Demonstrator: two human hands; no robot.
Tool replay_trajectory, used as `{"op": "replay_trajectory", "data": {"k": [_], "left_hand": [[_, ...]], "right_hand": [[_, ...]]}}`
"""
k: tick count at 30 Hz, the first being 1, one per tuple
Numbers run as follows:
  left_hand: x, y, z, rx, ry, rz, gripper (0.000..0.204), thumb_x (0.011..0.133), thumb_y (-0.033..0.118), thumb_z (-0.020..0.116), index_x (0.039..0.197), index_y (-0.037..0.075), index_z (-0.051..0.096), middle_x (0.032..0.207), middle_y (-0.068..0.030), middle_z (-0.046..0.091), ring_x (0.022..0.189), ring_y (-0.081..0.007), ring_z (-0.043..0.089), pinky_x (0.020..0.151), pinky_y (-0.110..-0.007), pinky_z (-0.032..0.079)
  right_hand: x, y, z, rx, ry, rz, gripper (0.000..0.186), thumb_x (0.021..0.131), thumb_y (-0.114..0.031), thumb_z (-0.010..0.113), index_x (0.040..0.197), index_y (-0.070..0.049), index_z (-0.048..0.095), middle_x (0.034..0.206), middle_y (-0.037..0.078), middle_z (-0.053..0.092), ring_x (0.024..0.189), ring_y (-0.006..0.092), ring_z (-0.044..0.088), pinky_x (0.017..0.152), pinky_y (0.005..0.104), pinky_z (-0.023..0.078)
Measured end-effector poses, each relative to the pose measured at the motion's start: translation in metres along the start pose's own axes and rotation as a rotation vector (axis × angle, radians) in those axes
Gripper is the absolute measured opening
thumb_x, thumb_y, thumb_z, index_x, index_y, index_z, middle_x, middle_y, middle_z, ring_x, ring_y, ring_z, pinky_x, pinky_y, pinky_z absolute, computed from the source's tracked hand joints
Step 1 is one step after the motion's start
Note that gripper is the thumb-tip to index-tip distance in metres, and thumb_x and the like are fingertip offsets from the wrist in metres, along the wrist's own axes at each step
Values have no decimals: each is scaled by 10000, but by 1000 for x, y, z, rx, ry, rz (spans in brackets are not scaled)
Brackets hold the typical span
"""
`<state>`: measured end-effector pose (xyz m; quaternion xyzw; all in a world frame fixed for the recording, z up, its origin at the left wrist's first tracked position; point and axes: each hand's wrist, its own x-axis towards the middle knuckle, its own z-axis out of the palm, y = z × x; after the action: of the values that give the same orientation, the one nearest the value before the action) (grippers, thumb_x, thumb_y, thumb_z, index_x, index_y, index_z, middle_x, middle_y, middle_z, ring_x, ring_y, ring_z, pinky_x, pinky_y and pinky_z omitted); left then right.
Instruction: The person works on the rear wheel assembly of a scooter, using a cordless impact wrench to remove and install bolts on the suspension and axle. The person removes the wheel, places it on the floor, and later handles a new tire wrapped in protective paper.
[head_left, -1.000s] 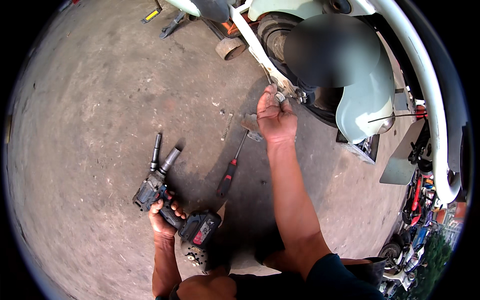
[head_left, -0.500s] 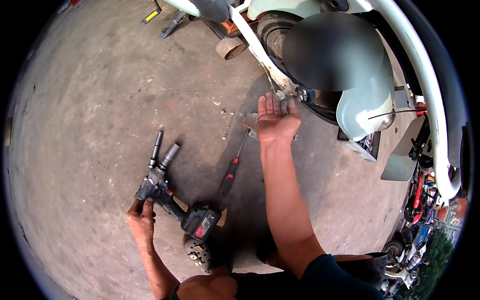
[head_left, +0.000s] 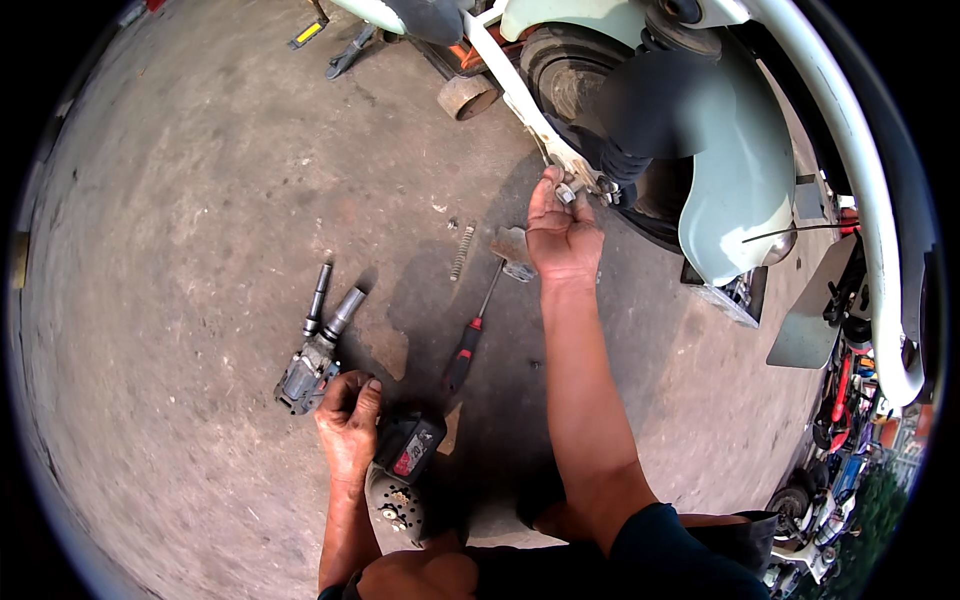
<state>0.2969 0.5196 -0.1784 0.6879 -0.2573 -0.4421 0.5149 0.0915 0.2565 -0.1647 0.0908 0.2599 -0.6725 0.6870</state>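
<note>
My left hand [head_left: 350, 420] is wrapped round the handle of a cordless impact wrench [head_left: 308, 380], which lies on the ground with a long silver socket [head_left: 345, 312] on its nose. The wrench's battery [head_left: 408, 445] shows beyond my wrist. A second, thinner socket [head_left: 318, 298] lies alongside the first. My right hand [head_left: 566, 240] is palm up, its fingers curled round a small silver bolt fitting [head_left: 567, 193] at the lower end of a worn white arm [head_left: 545, 130] on a scooter. The fingertips are partly hidden behind the fitting.
Between my hands lie a black-and-red screwdriver [head_left: 463, 355], a coil spring [head_left: 463, 252] and a dirty flat metal piece [head_left: 513, 250]. The scooter's wheel [head_left: 570, 75] and pale green fender [head_left: 740, 210] stand ahead right, with a parts tray [head_left: 725, 300] beside them. My shoe [head_left: 395, 505] is near the battery.
My left hand has moved right from the wrench's rear end to its handle. My right hand's fingers, stretched out before, have curled round the bolt fitting. The view has shifted slightly.
</note>
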Motion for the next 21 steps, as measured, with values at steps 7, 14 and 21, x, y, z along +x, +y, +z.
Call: {"op": "replay_trajectory", "data": {"k": [7, 14, 21], "left_hand": [[4, -6, 1, -3, 10, 13, 76, 902, 67, 661, 920, -4, 640, 741, 22, 592, 615, -39, 480, 527, -213, 384], [5, -8, -1, -32, -4, -35, 71, 902, 66, 656, 911, -2, 641, 739, 20, 594, 605, -38, 477, 513, -214, 381], [8, -11, 1, -35, -42, -47, 68, 902, 65, 653, 903, -2, 639, 729, 23, 589, 623, -39, 480, 532, -215, 391]], "right_hand": [[1, 1, -1, -18, 54, -8, 343, 1012, -298, 423, 1149, -13, 555, 1058, 106, 679, 1005, 277, 665, 889, 448, 520], [11, -1, -12, 76, 5, 54, 386, 1005, -334, 438, 1176, -11, 562, 1074, 107, 681, 1011, 282, 665, 888, 462, 523], [19, -4, -24, 144, -183, 109, 369, 970, -299, 458, 1148, -7, 598, 1050, 120, 693, 1008, 270, 669, 887, 446, 532]]}}
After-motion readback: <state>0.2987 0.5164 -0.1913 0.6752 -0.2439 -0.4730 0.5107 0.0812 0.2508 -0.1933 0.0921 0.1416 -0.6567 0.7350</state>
